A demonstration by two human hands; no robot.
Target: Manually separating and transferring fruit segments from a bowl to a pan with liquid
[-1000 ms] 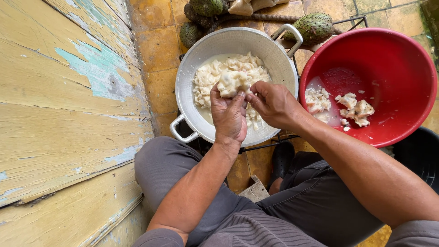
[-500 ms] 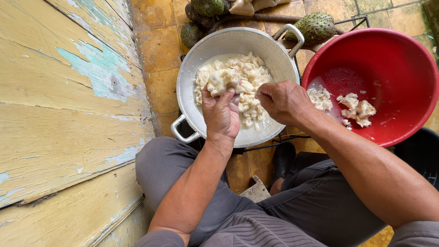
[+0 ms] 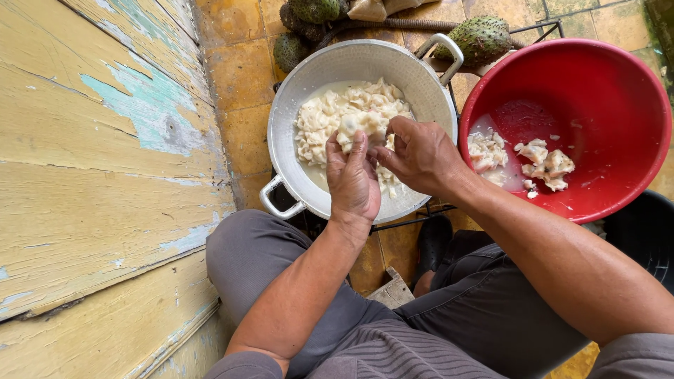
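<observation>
A metal pot with two handles sits on the tiled floor, part filled with white fruit pulp in milky juice. Over its near side my left hand holds a lump of pulp at the fingertips. My right hand meets it from the right, fingers pinching at the same lump. Beside the pot stands a red plastic basin holding a few pulp pieces and some liquid.
Several green spiky fruits lie beyond the pot. A yellow wooden wall with peeling paint runs along the left. My knees in grey trousers frame the pot. A dark container sits at the right.
Both hands stayed over the pot; the left hand lifted a lump of pulp and the right hand closed in on it.
</observation>
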